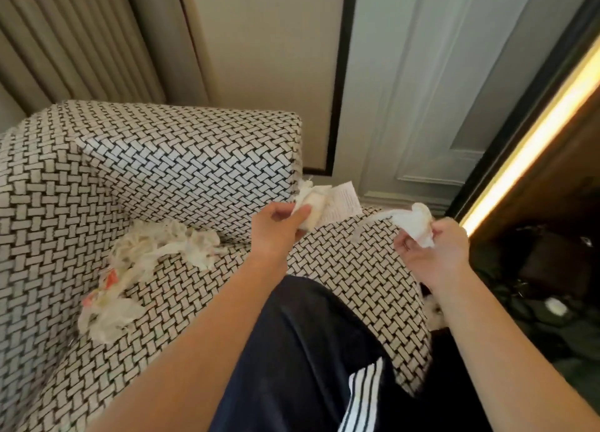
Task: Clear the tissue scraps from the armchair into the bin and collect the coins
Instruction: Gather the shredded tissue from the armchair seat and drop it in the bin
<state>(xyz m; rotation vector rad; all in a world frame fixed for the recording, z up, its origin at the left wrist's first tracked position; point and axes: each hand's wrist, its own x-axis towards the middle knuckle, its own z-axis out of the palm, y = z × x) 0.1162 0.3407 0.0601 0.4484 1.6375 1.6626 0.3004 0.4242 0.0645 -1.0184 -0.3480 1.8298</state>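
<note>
Both our hands held tissue above a woven-patterned armchair.

Our left hand was closed around a wad of white tissue with a printed paper slip tucked behind it, over the seat's right side. Our right hand pinched a crumpled tissue scrap above the right armrest. A loose heap of torn tissue scraps, some marked orange, lay on the seat cushion to the left. We could not see any coins or a bin. Our knee in dark striped trousers pressed against the seat front.
</note>
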